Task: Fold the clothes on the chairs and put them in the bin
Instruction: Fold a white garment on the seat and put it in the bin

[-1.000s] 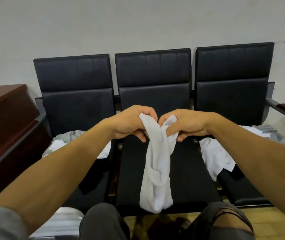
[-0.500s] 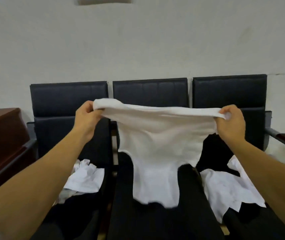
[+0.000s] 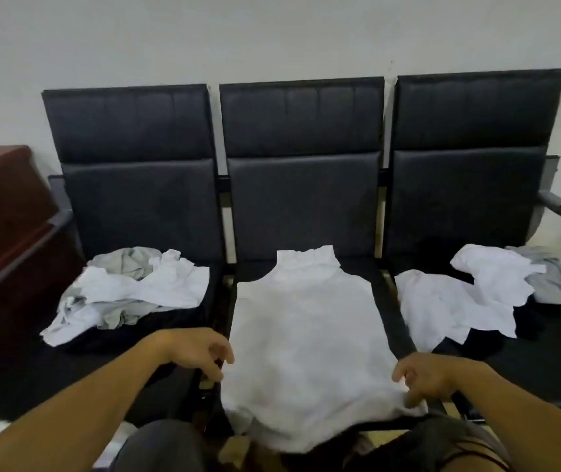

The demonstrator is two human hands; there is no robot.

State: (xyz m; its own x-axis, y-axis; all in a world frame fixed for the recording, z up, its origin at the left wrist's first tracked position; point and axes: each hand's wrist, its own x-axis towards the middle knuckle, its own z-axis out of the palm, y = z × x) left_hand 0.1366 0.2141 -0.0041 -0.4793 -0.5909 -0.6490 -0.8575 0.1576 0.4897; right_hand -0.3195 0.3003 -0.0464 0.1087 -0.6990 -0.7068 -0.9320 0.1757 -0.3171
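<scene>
Left seat: rumpled grey and white clothes, waiting. Left hand loosely curled at edge of white sleeveless top, spread flat on middle chair for folding. Right hand pinching hem taut. Right seat: more white clothes. Bin unseen.

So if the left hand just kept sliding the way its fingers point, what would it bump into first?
The left hand points right, toward the spread white garment on the middle seat. It would likely meet that garment's left edge first; its fingertips look already at it, though actual contact is unclear.
</scene>
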